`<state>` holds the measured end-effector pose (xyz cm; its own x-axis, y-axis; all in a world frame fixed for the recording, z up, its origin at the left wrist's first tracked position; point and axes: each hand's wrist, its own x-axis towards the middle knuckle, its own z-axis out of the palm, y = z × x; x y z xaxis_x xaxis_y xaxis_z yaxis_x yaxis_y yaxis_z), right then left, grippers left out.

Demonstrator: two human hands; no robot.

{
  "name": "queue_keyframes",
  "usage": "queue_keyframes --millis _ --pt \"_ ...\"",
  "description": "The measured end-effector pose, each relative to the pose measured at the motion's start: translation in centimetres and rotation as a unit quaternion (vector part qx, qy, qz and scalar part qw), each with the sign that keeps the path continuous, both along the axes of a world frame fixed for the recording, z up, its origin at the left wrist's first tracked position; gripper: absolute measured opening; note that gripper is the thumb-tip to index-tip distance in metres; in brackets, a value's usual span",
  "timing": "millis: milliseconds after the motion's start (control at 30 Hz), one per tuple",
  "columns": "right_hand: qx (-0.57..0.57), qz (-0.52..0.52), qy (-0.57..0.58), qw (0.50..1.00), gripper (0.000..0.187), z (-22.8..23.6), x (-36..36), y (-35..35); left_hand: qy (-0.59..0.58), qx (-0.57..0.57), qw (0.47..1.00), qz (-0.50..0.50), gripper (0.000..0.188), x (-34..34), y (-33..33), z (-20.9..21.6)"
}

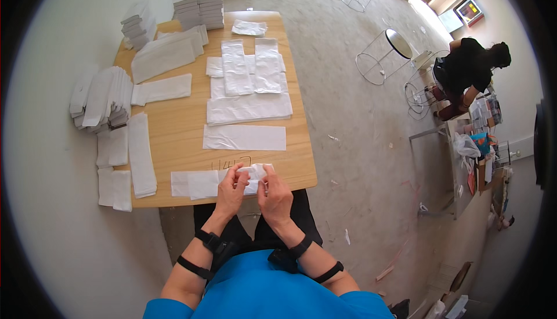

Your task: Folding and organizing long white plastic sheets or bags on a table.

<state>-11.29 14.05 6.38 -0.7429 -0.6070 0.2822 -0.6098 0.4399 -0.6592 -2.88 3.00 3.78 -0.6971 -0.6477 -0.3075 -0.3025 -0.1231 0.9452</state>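
Note:
At the table's near edge, a long white paper strip (pixel 194 184) lies flat, its left part bare of hands. My left hand (pixel 230 194) pinches the strip's right part, thumb and fingertips closed on it. Opposite it, my right hand (pixel 275 198) grips the strip's right end between thumb and fingers. Between the two hands a folded-up portion of white paper (pixel 253 172) stands slightly raised. Whether it is one sheet or several layers I cannot tell. Just beyond lies another flat white strip (pixel 243 137), apart from both hands.
The wooden table (pixel 174 130) carries overlapping white strips (pixel 249 107) at centre and paper stacks (pixel 200 8) at the back left. More folded bundles (pixel 104 98) line the wall side. To the right are a round stool (pixel 398 43), a seated person (pixel 464 72) and a cluttered side table (pixel 452 162).

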Motion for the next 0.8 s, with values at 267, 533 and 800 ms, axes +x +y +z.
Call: queue_keyframes --millis 267,533,800 --pt "-0.068 0.067 -0.052 0.994 0.033 -1.1 1.2 -0.4 -0.05 0.022 0.992 0.11 0.042 1.7 -0.7 -2.2" --pt "0.004 -0.117 -0.252 0.961 0.016 -3.9 -3.0 0.6 -0.094 -0.081 0.987 0.102 0.046 1.2 -1.0 -2.5" --pt "0.054 -0.128 -0.238 0.961 0.016 -5.9 -3.5 0.0 -0.129 -0.155 0.975 0.097 0.037 1.6 -1.5 -0.9"
